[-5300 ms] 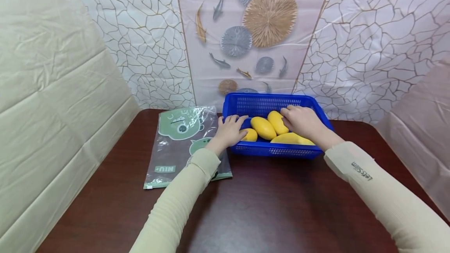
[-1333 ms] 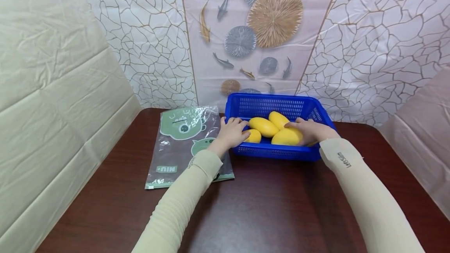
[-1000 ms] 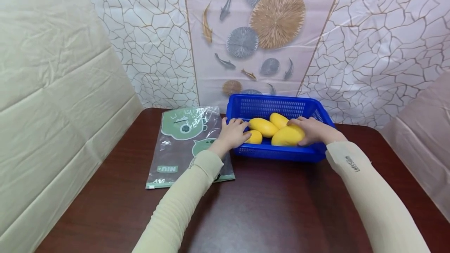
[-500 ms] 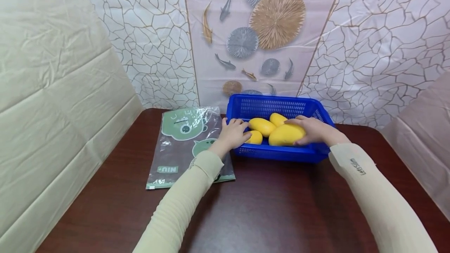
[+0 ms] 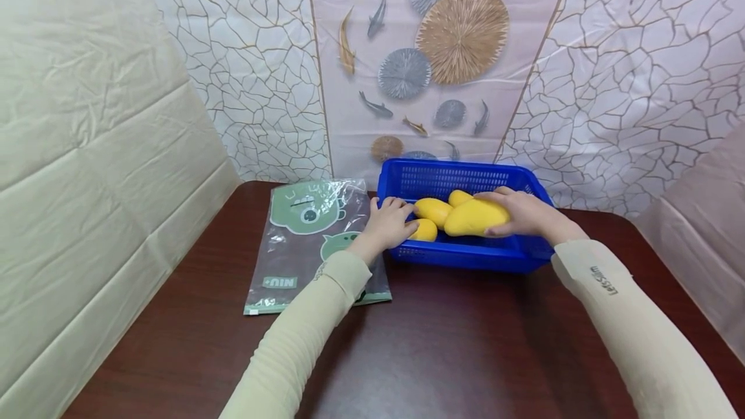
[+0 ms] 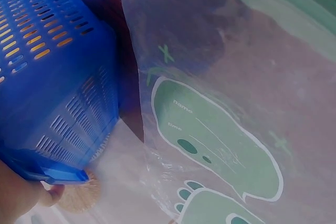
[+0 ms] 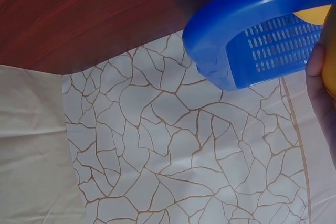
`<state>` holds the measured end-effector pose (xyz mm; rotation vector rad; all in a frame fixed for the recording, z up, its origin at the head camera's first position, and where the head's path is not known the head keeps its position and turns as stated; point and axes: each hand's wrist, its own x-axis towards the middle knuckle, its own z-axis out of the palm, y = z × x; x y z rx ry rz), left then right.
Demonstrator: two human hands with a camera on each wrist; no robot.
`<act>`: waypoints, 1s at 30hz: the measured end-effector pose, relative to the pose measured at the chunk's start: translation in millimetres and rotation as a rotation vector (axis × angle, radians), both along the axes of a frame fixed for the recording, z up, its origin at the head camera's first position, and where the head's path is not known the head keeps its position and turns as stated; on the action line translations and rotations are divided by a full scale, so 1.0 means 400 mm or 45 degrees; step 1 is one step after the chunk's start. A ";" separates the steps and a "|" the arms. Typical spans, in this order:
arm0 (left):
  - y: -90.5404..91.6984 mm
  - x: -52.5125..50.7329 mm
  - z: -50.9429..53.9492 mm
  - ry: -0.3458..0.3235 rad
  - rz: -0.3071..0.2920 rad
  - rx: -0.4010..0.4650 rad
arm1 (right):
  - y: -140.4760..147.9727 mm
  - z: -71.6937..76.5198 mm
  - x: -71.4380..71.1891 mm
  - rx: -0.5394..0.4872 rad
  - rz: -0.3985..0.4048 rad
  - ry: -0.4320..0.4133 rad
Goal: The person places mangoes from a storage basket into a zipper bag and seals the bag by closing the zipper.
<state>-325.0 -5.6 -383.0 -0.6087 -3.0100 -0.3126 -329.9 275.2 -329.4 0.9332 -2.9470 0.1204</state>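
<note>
A blue plastic basket (image 5: 465, 257) with slotted walls holds several yellow mangoes. My right hand (image 5: 526, 212) grips one mango (image 5: 474, 217) from its right end, thumb towards the front, and holds it tilted above the basket floor. That mango (image 7: 330, 51) shows only at the edge of the right wrist view. Behind and left of it lie a mango (image 5: 432, 211), a partly covered mango (image 5: 460, 198) and a mango (image 5: 426, 231) in the front left corner. My left hand (image 5: 387, 224) holds the basket's left rim; in the left wrist view fingers (image 6: 50, 195) reach under that rim.
A clear zip bag (image 5: 285, 257) with green cartoon prints lies flat left of the basket, its green slider edge towards me, partly under my left forearm. The dark wooden table (image 5: 454, 341) meets patterned cloth (image 5: 262, 83) at the back and pale cloth at both sides.
My right hand has moved from the back mango to the front right one, taken hold of it and raised it slightly, tipping its left end down. The left hand stays on the rim.
</note>
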 end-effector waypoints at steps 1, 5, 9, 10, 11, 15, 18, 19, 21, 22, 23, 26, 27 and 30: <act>0.000 0.000 0.000 0.007 0.000 -0.001 | 0.001 0.002 0.002 -0.004 0.005 0.005; 0.000 0.002 0.003 0.044 -0.008 -0.010 | 0.008 0.008 0.011 -0.027 0.012 0.022; 0.002 0.006 0.010 0.113 -0.029 -0.018 | 0.018 0.016 0.019 -0.041 0.001 0.031; 0.002 0.007 0.012 0.137 -0.032 -0.020 | 0.020 0.018 0.021 -0.046 0.000 0.030; 0.001 0.008 0.013 0.159 -0.031 -0.021 | 0.021 0.019 0.022 -0.052 0.000 0.028; -0.006 0.011 0.011 0.239 -0.008 -0.023 | 0.025 0.024 0.025 -0.078 0.016 0.029; -0.012 0.013 0.009 0.265 0.004 0.023 | 0.029 0.025 0.025 -0.088 0.026 0.043; -0.014 0.013 0.008 0.267 0.004 0.048 | 0.030 0.026 0.026 -0.093 0.028 0.051; -0.017 0.013 0.007 0.271 0.006 0.089 | 0.034 0.027 0.026 -0.103 0.029 0.064; -0.018 0.013 0.006 0.272 0.008 0.102 | 0.036 0.027 0.026 -0.109 0.030 0.068; -0.019 0.013 0.005 0.274 0.010 0.111 | 0.037 0.028 0.026 -0.116 0.031 0.077; -0.025 0.014 0.003 0.286 0.005 0.106 | 0.042 0.028 0.027 -0.130 0.031 0.093; -0.028 0.016 0.003 0.298 -0.001 0.105 | 0.044 0.028 0.028 -0.137 0.030 0.095; -0.039 0.023 0.008 0.375 -0.024 0.108 | 0.047 0.028 0.035 -0.143 0.022 0.100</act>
